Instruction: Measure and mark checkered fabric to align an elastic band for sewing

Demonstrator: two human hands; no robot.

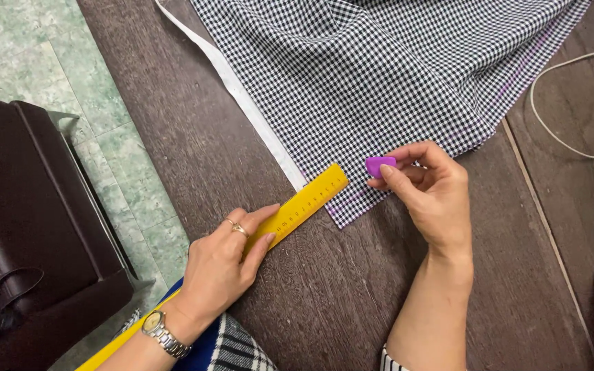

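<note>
- Right hand (pixel 429 191): centre-right, fingers curled, pinching purple chalk (pixel 379 165) above checked fabric (pixel 379 69).
- Left hand (pixel 225 264): lower centre, fingers flat, pressing yellow ruler (pixel 307 203) onto dark counter (pixel 324 295), its tip at fabric corner.

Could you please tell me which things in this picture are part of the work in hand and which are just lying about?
In use:
- yellow ruler, pressed down by the left hand
- purple chalk, pinched in the right hand
- checked fabric, its corner under the ruler's end

Lying about:
- white cord on the table
- dark brown bag on the floor
</note>
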